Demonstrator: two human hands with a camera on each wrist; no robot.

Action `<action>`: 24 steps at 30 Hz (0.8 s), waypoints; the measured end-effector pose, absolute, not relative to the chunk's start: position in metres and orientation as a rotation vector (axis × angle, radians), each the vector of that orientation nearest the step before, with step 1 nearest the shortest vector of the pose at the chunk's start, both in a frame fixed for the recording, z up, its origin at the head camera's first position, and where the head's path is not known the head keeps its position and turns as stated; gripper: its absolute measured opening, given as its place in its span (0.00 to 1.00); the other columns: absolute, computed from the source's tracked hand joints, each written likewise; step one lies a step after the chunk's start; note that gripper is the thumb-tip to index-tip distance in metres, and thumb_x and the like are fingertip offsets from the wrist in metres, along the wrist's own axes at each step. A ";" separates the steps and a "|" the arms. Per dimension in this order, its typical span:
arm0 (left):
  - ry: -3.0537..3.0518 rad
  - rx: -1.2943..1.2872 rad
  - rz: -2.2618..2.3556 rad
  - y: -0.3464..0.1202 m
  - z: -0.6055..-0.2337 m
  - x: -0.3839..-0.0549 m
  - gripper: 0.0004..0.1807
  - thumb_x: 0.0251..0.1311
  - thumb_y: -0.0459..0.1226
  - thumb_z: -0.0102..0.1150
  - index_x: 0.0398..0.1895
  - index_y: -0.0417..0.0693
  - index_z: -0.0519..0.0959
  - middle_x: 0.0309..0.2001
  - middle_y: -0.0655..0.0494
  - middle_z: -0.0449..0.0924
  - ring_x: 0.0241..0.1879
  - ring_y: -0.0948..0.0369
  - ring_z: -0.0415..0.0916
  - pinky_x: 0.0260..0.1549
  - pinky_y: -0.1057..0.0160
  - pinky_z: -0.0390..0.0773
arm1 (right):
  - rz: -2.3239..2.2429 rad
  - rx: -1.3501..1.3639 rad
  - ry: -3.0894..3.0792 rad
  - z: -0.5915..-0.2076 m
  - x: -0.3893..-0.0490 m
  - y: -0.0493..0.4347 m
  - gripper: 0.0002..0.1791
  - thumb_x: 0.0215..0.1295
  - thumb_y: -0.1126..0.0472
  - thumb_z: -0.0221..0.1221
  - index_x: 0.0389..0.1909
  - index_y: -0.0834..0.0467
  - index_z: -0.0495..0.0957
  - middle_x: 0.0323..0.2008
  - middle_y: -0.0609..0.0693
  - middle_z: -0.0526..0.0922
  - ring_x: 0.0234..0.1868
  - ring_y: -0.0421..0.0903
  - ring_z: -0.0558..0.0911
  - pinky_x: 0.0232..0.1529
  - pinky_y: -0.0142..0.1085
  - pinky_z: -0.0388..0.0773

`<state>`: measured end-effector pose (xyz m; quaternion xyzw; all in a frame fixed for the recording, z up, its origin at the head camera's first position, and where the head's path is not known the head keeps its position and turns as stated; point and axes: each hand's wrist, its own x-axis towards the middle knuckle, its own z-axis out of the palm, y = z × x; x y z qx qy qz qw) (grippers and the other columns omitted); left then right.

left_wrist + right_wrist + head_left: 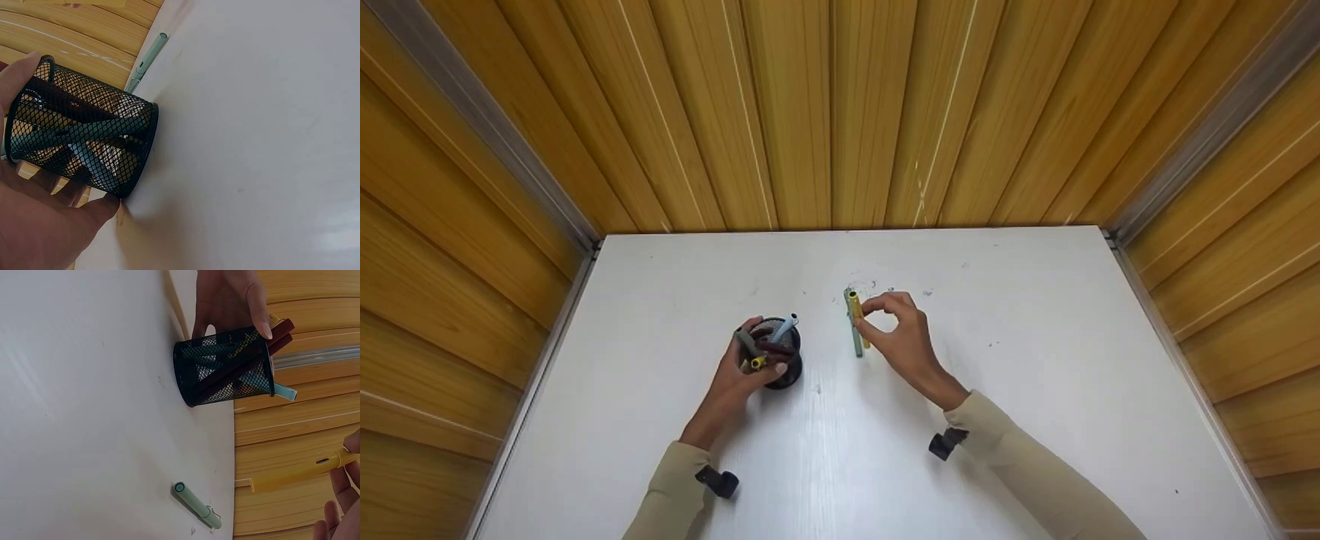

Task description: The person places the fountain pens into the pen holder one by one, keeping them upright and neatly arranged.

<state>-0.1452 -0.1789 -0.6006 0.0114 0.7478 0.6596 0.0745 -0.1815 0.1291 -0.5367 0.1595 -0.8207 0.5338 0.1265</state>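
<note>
My left hand (742, 371) grips a black mesh pen cup (84, 124) around its side on the white table. Inside the cup stand several pens: a light blue pen (785, 328), dark red pens (279, 334), a grey-green one (745, 341) and a yellow one (758, 363). To the right, my right hand (906, 337) pinches a yellow pen (295, 475) between thumb and fingertips, above the table. Just beside and below it, a light green pen (197, 506) lies on the table, partly covered by the yellow pen in the head view.
The white table (825, 465) carries small dark scuff marks behind the green pen. Yellow wood-patterned panels (870, 112) rise at the back and on both sides, with grey metal strips (1177, 112) at the corners.
</note>
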 end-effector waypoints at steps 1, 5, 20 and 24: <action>2.243 0.036 1.982 -0.179 -0.601 -0.145 0.50 0.66 0.44 0.80 0.86 0.68 0.61 0.84 0.49 0.63 0.87 0.40 0.46 0.80 0.30 0.53 | 1.552 0.471 -2.388 -0.536 -0.182 0.128 0.08 0.69 0.64 0.76 0.46 0.55 0.89 0.44 0.45 0.89 0.57 0.49 0.78 0.63 0.51 0.70; 2.230 0.034 1.991 -0.179 -0.601 -0.145 0.50 0.66 0.44 0.79 0.86 0.68 0.61 0.84 0.50 0.62 0.88 0.41 0.45 0.81 0.30 0.51 | 1.554 0.503 -2.378 -0.534 -0.185 0.122 0.08 0.69 0.64 0.75 0.46 0.55 0.89 0.45 0.45 0.89 0.56 0.48 0.79 0.63 0.52 0.71; 2.255 0.017 1.980 -0.176 -0.602 -0.147 0.50 0.64 0.45 0.80 0.86 0.67 0.62 0.83 0.49 0.65 0.87 0.42 0.47 0.81 0.29 0.45 | 1.564 0.577 -2.332 -0.528 -0.191 0.102 0.08 0.68 0.64 0.76 0.44 0.55 0.90 0.44 0.47 0.89 0.56 0.50 0.80 0.61 0.50 0.73; 2.262 0.026 1.975 -0.176 -0.601 -0.147 0.50 0.65 0.46 0.80 0.86 0.67 0.62 0.83 0.49 0.65 0.87 0.41 0.47 0.81 0.30 0.46 | 1.563 0.597 -2.320 -0.528 -0.193 0.098 0.07 0.68 0.63 0.76 0.44 0.54 0.90 0.44 0.46 0.89 0.56 0.49 0.80 0.60 0.50 0.74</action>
